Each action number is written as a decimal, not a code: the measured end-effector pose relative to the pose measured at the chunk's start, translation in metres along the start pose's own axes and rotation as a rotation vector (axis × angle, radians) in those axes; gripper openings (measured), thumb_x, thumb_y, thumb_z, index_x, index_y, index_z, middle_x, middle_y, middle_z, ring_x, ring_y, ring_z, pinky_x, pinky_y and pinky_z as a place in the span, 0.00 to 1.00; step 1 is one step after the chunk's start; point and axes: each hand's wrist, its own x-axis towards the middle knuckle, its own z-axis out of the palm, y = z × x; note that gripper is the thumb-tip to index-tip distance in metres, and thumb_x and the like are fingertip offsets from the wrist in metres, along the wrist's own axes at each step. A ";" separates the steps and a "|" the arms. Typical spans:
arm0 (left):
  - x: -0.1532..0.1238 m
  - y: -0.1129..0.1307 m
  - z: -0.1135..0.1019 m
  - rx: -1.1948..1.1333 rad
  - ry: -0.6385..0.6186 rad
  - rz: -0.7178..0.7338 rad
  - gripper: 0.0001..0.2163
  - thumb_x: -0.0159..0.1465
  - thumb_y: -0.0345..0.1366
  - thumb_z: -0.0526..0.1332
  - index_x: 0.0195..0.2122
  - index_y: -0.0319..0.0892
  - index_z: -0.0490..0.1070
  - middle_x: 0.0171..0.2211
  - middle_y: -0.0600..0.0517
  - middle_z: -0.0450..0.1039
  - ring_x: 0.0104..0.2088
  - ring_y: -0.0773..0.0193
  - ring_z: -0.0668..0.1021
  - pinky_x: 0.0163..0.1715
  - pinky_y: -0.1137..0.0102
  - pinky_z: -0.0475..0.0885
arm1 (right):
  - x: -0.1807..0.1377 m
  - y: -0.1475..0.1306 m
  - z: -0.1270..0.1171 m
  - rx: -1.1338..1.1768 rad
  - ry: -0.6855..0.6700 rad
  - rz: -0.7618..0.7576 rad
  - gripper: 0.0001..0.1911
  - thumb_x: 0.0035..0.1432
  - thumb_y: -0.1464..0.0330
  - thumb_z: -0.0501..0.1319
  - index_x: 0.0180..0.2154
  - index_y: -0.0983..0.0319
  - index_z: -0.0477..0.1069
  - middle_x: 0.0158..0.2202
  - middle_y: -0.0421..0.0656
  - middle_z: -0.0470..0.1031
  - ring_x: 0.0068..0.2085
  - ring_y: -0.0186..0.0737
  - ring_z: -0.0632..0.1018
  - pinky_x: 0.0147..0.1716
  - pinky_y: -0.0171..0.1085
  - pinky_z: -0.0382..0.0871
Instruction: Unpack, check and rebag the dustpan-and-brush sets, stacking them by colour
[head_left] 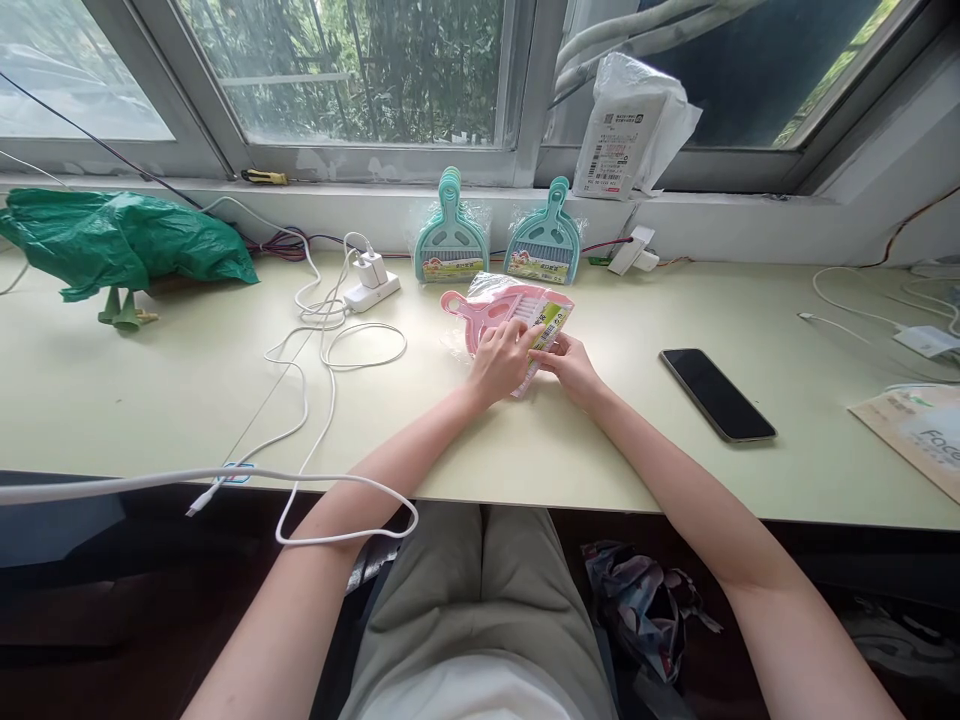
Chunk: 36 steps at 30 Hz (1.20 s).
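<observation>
A pink dustpan and brush set (495, 312) in clear plastic wrap is held tilted just above or on the table, its handle toward the left. My left hand (504, 358) lies over its front with bent fingers pressed against the pack near the printed label (553, 322); the thumb is hidden. Gripping the lower right edge is my right hand (570, 368), closed with the thumb in front and the other fingers mostly behind. Just behind, two wrapped green dustpan and brush sets, one on the left (451, 240) and one on the right (544, 245), lean upright against the wall.
White cables (330, 340) and a power strip (373, 292) lie left of my hands; one cable crosses above my left forearm. A phone (718, 394) rests to the right. A green plastic bag (120, 240) sits far left. A wrapped box (616, 140) stands on the sill.
</observation>
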 end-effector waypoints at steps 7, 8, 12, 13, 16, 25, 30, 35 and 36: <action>-0.001 -0.004 0.002 -0.028 -0.001 0.107 0.20 0.68 0.33 0.49 0.60 0.42 0.64 0.47 0.43 0.69 0.46 0.57 0.73 0.46 0.63 0.66 | 0.000 0.001 0.001 0.012 0.023 -0.024 0.28 0.38 0.64 0.75 0.44 0.59 0.72 0.39 0.42 0.80 0.42 0.44 0.80 0.45 0.47 0.76; -0.001 -0.005 0.003 -0.035 -0.015 0.151 0.20 0.68 0.33 0.49 0.61 0.42 0.64 0.47 0.43 0.69 0.47 0.57 0.73 0.47 0.63 0.66 | 0.000 0.001 0.001 0.013 0.033 -0.029 0.28 0.38 0.64 0.75 0.44 0.58 0.72 0.39 0.42 0.80 0.42 0.44 0.80 0.45 0.47 0.76; -0.001 -0.007 0.001 -0.034 -0.044 0.229 0.21 0.67 0.32 0.50 0.62 0.41 0.62 0.48 0.43 0.68 0.48 0.57 0.72 0.49 0.63 0.66 | -0.001 0.000 0.002 0.009 0.052 -0.030 0.28 0.37 0.63 0.74 0.42 0.58 0.70 0.39 0.42 0.80 0.43 0.45 0.79 0.45 0.47 0.76; -0.001 -0.006 0.001 -0.034 -0.047 0.221 0.21 0.68 0.31 0.50 0.62 0.41 0.62 0.48 0.43 0.68 0.49 0.57 0.72 0.49 0.64 0.66 | -0.001 0.000 0.002 0.010 0.052 -0.027 0.28 0.37 0.63 0.74 0.43 0.58 0.70 0.40 0.42 0.80 0.43 0.45 0.79 0.45 0.47 0.76; -0.001 -0.004 -0.001 -0.038 -0.050 0.164 0.21 0.68 0.31 0.48 0.62 0.41 0.62 0.48 0.43 0.69 0.50 0.58 0.72 0.49 0.65 0.65 | -0.001 -0.001 0.002 0.010 0.052 -0.026 0.29 0.38 0.63 0.74 0.44 0.57 0.70 0.40 0.42 0.79 0.44 0.45 0.79 0.46 0.47 0.76; -0.003 0.000 0.000 0.020 -0.011 0.026 0.23 0.66 0.29 0.49 0.63 0.41 0.61 0.53 0.42 0.69 0.55 0.53 0.69 0.55 0.60 0.58 | 0.000 0.001 0.001 0.042 0.067 0.007 0.28 0.38 0.65 0.73 0.44 0.57 0.70 0.39 0.40 0.79 0.41 0.42 0.79 0.44 0.43 0.77; -0.003 0.001 0.003 0.021 -0.015 0.010 0.23 0.66 0.30 0.48 0.63 0.42 0.61 0.53 0.42 0.68 0.55 0.53 0.68 0.55 0.59 0.57 | 0.001 0.000 0.000 0.062 0.067 0.036 0.29 0.36 0.67 0.74 0.44 0.58 0.72 0.39 0.40 0.80 0.40 0.41 0.80 0.44 0.43 0.77; -0.004 0.006 0.004 0.021 0.028 -0.036 0.22 0.66 0.29 0.49 0.61 0.45 0.64 0.52 0.41 0.68 0.54 0.51 0.68 0.55 0.54 0.58 | 0.001 -0.002 -0.002 0.044 0.013 0.015 0.30 0.37 0.67 0.75 0.46 0.58 0.74 0.41 0.42 0.81 0.42 0.44 0.80 0.45 0.45 0.76; -0.003 0.007 0.004 0.017 0.027 -0.037 0.22 0.65 0.29 0.49 0.61 0.45 0.64 0.52 0.41 0.68 0.54 0.51 0.68 0.55 0.54 0.59 | 0.001 -0.002 -0.002 0.039 0.004 0.015 0.30 0.37 0.67 0.75 0.46 0.58 0.74 0.41 0.42 0.81 0.42 0.44 0.81 0.45 0.46 0.76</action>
